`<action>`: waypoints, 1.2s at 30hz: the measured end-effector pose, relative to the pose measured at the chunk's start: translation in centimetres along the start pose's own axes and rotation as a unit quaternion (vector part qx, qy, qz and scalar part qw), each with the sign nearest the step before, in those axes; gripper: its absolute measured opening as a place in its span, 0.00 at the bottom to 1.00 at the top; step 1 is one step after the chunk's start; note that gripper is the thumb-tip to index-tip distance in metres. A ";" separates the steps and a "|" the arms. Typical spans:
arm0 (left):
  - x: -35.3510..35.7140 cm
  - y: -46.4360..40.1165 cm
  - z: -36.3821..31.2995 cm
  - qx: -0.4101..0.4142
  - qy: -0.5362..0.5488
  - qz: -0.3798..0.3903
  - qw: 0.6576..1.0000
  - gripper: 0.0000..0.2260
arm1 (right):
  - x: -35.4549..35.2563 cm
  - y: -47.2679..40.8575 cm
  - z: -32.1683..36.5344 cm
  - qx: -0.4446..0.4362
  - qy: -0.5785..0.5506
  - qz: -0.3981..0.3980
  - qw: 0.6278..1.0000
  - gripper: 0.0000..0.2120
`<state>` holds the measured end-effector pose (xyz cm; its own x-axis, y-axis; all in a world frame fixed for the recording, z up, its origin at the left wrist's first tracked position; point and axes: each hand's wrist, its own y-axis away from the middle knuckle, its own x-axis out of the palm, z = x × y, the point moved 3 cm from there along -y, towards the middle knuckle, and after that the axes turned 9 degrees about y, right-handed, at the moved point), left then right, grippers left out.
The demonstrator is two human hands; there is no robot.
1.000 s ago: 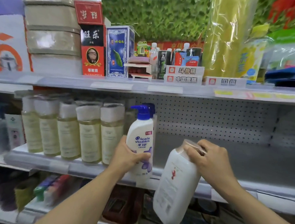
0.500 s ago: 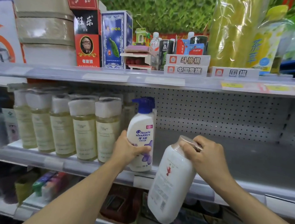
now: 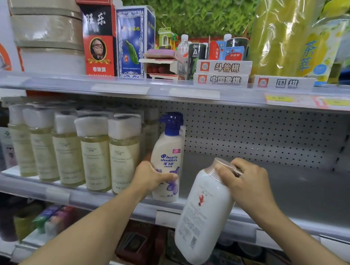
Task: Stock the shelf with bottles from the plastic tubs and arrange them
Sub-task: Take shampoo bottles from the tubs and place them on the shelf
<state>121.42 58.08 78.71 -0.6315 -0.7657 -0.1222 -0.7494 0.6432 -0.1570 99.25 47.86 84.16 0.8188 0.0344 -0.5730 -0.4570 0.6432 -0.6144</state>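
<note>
A white shampoo bottle with a blue pump (image 3: pixel 168 152) stands upright on the grey middle shelf (image 3: pixel 288 189), just right of a row of pale yellow bottles (image 3: pixel 93 150). My left hand (image 3: pixel 151 176) grips its lower half. A second pump bottle stands right behind it. My right hand (image 3: pixel 246 181) grips the clear cap of a large white bottle (image 3: pixel 203 213), which hangs tilted in front of the shelf's edge, below shelf level. No plastic tubs are in view.
The grey shelf stretches bare to the right of the shampoo bottle, backed by a perforated panel (image 3: pixel 260 134). The upper shelf (image 3: pixel 172 90) carries boxes, game sets and yellow packages. Dark goods sit on the lower shelf (image 3: pixel 52 221).
The shampoo bottle has gone from lifted at the shelf edge to standing farther in on the shelf. The white bottle in my right hand stays about where it was.
</note>
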 end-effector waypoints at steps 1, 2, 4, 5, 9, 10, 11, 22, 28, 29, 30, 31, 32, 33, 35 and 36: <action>-0.1 -0.2 0.1 0.001 -0.003 0.000 1.000 0.18 | 0.0 -0.1 0.0 0.002 0.004 0.001 1.000 0.25; -0.1 -0.4 0.3 0.001 -0.009 -0.002 1.000 0.20 | 0.1 -0.2 -0.1 0.003 0.007 0.001 1.000 0.25; -0.1 -0.6 0.4 0.002 -0.023 -0.006 1.000 0.29 | 0.2 -0.4 0.0 0.003 0.019 -0.002 1.000 0.24; -0.2 -0.6 0.6 -0.001 -0.032 -0.007 0.999 0.33 | 0.1 -0.5 0.0 0.003 0.027 -0.004 1.000 0.23; -0.1 0.8 0.0 -0.010 -0.109 -0.029 0.994 0.34 | -0.3 -0.6 0.5 0.006 0.035 -0.012 0.999 0.23; -0.1 1.6 -0.4 -0.008 -0.126 -0.046 0.991 0.35 | -0.5 -0.6 0.6 0.009 0.039 -0.018 0.999 0.22; -0.1 2.4 -0.6 -0.004 -0.140 -0.062 0.988 0.36 | -0.6 -0.6 0.7 0.013 0.043 -0.023 0.999 0.22; 4.4 12.6 -2.4 0.083 -0.188 0.081 0.975 0.39 | -3.0 -1.2 4.4 0.100 0.123 -0.031 0.987 0.22; 4.7 13.2 -3.6 0.084 -0.192 0.037 0.977 0.37 | -4.1 -0.8 6.7 0.108 0.121 -0.016 0.987 0.23; 4.5 13.1 -3.6 0.081 -0.182 0.042 0.979 0.36 | -4.3 -0.7 6.7 0.098 0.106 -0.006 0.990 0.24; 4.2 13.1 -3.7 0.080 -0.168 0.049 0.981 0.36 | -4.6 -0.7 6.6 0.083 0.077 0.012 0.994 0.25; 3.8 13.0 -3.7 0.078 -0.152 0.056 0.984 0.36 | -4.8 -0.7 6.3 0.071 0.028 0.044 0.996 0.25; 3.5 12.9 -3.6 0.076 -0.131 0.065 0.986 0.35 | -5.0 -0.6 5.9 0.065 -0.037 0.094 0.993 0.25; 3.2 12.9 -3.6 0.071 -0.104 0.078 0.989 0.35 | -5.0 -0.4 5.3 0.066 -0.108 0.157 0.980 0.25; 2.7 12.8 -3.6 0.057 -0.050 0.113 0.991 0.34 | -4.6 0.1 3.8 0.078 -0.206 0.275 0.936 0.33; 2.7 12.8 -3.6 0.049 -0.028 0.130 0.990 0.33 | -4.1 0.4 3.0 0.083 -0.229 0.320 0.916 0.37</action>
<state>109.44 64.30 79.90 -0.7863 -0.5759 -0.2239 -0.5392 0.8165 -0.2065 96.73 50.26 87.94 0.4788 0.7377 -0.4760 -0.8663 0.4849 -0.1201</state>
